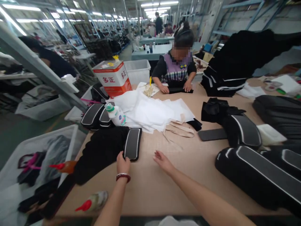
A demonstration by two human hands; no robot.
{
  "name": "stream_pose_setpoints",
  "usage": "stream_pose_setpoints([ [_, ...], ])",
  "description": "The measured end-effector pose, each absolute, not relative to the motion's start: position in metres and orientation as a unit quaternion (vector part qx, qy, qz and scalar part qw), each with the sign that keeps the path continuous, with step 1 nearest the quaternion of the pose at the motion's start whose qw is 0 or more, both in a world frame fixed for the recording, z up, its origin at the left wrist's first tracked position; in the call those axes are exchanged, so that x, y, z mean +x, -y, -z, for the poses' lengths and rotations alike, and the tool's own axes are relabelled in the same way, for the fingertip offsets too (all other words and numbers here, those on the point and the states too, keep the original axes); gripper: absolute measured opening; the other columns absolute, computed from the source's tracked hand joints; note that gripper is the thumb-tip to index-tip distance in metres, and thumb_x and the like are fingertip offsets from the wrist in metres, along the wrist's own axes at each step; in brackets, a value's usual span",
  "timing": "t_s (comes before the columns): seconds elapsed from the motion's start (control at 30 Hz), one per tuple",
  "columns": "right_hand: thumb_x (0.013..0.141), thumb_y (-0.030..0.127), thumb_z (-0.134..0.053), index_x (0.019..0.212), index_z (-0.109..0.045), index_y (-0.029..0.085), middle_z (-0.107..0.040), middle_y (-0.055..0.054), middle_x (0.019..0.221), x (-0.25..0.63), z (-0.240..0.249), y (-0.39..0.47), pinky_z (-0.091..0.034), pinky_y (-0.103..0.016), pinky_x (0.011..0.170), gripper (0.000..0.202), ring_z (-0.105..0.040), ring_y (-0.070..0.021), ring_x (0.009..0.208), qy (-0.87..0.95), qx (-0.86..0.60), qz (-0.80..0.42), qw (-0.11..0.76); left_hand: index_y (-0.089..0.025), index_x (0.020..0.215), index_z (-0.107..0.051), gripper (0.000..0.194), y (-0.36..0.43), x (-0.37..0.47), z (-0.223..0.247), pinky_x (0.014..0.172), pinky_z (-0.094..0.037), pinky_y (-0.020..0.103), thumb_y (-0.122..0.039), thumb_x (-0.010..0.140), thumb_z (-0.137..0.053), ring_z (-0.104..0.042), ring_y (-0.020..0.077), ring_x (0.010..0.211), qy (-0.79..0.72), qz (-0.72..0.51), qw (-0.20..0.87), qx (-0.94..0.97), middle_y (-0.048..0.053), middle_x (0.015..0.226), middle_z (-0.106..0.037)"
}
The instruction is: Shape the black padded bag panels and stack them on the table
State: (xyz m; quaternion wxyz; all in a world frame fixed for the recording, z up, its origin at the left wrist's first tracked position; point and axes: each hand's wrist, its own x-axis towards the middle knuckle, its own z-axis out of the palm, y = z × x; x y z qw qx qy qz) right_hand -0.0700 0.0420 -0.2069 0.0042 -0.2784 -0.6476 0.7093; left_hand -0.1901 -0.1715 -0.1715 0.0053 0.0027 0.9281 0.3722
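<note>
Right now our left hand (122,163) grips the near end of a black padded panel (132,143), fingers curled over its edge. We see a flat, oblong piece with rounded corners, a dark grey centre and a thin pale line of piping inside its black border. It lies on the tan worktable (150,188), its left side overlapping a heap of black fabric (101,153). Our right hand (162,160) hovers just beside it over bare tabletop, fingers loosely spread, holding nothing.

Beyond the panel a sheet of white fabric (150,111) is spread out, with a white squeeze bottle (115,114) lying at its left edge and more padded panels (95,116) beside that. A red-and-white tin can (113,78) stands further back. Beige straps (178,130) trail off the white sheet. Larger black cushions (258,175) with pale stripes crowd the right side. Across the table, a co-worker's hands (175,88) press on a dark piece.
</note>
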Motion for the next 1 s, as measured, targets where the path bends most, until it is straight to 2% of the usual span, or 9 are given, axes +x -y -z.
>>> stream_pose_setpoints([
  [0.17,0.079,0.046,-0.06,0.121,-0.05,0.015,-0.065,-0.016,0.118,-0.182,0.214,0.038,-0.055,-0.041,0.085,0.053,-0.064,-0.0258,0.106,0.636,-0.295,-0.713,-0.017,-0.005,0.124,-0.046,0.048,0.179,-0.194,0.188,0.111,-0.031,0.05,-0.015,0.078,-0.046,-0.041,0.0327,0.132,-0.907,-0.413,0.059,-0.058,0.026,0.133,-0.047],
  [0.33,0.071,0.031,-0.066,0.092,-0.056,0.016,-0.07,-0.007,0.082,-0.193,0.2,0.055,-0.057,-0.04,0.069,0.028,-0.068,-0.025,0.078,0.681,-0.27,-0.68,-0.017,-0.013,0.122,-0.045,0.042,0.178,-0.179,0.188,0.111,-0.033,0.044,-0.018,0.081,-0.046,-0.047,0.0261,0.129,-0.864,-0.479,0.125,-0.097,0.021,0.133,-0.05],
  [0.47,0.058,0.015,-0.07,0.085,-0.057,0.02,-0.064,-0.007,0.089,-0.133,0.169,0.0,-0.048,-0.048,0.086,0.03,-0.059,-0.0283,0.091,0.769,-0.246,-0.59,0.028,-0.015,0.11,-0.053,0.038,0.173,-0.166,0.175,0.096,-0.048,0.046,-0.043,0.087,-0.042,-0.061,0.0282,0.112,-0.807,-0.53,0.23,-0.122,0.022,0.123,-0.06],
  [0.57,0.069,0.008,-0.058,0.1,-0.061,0.02,-0.059,-0.012,0.11,-0.065,0.148,-0.052,-0.04,-0.047,0.095,0.033,-0.05,-0.029,0.107,0.926,-0.103,-0.358,0.058,-0.016,0.11,-0.055,0.073,0.156,-0.165,0.159,0.081,-0.055,0.049,-0.073,0.083,-0.018,-0.069,0.0289,0.096,-0.653,-0.616,0.41,-0.163,0.021,0.111,-0.067],
  [0.67,0.083,0.008,-0.048,0.117,-0.057,0.018,-0.057,-0.016,0.122,0.005,0.143,-0.081,-0.036,-0.048,0.097,0.038,-0.047,-0.0299,0.113,0.989,0.0,-0.148,0.017,-0.02,0.112,-0.057,0.082,0.121,-0.16,0.157,0.079,-0.056,0.051,-0.083,0.074,-0.021,-0.07,0.0275,0.089,-0.517,-0.614,0.571,-0.173,0.015,0.112,-0.069],
  [0.73,0.088,0.008,-0.043,0.122,-0.055,0.017,-0.056,-0.016,0.126,0.049,0.147,-0.085,-0.035,-0.047,0.099,0.038,-0.047,-0.0295,0.116,0.993,-0.009,-0.114,-0.028,-0.02,0.108,-0.06,0.067,0.095,-0.147,0.165,0.075,-0.057,0.051,-0.075,0.075,-0.043,-0.071,0.0269,0.082,-0.559,-0.544,0.611,-0.136,0.013,0.106,-0.071],
  [0.83,0.088,0.019,-0.051,0.123,-0.055,0.019,-0.055,-0.014,0.129,0.099,0.154,-0.079,-0.036,-0.047,0.098,0.035,-0.048,-0.0296,0.117,0.981,-0.075,-0.165,-0.071,-0.017,0.099,-0.063,0.038,0.068,-0.122,0.182,0.074,-0.058,0.046,-0.04,0.069,-0.069,-0.071,0.0252,0.078,-0.628,-0.482,0.606,-0.072,0.011,0.092,-0.074],
  [0.93,0.086,0.04,-0.057,0.123,-0.054,0.021,-0.052,-0.012,0.132,0.116,0.159,-0.08,-0.035,-0.047,0.1,0.042,-0.045,-0.03,0.121,0.937,-0.242,-0.253,-0.008,-0.017,0.093,-0.065,0.032,0.058,-0.11,0.196,0.077,-0.057,0.041,-0.018,0.062,-0.07,-0.07,0.0235,0.078,-0.664,-0.466,0.584,-0.004,0.008,0.085,-0.074],
  [1.0,0.09,0.047,-0.046,0.127,-0.05,0.018,-0.049,-0.016,0.135,0.108,0.165,-0.091,-0.033,-0.048,0.103,0.048,-0.042,-0.0313,0.125,0.86,-0.42,-0.283,0.061,-0.017,0.092,-0.065,0.031,0.055,-0.112,0.202,0.077,-0.057,0.042,-0.018,0.061,-0.069,-0.07,0.0247,0.078,-0.702,-0.447,0.554,0.039,0.008,0.085,-0.074],
])
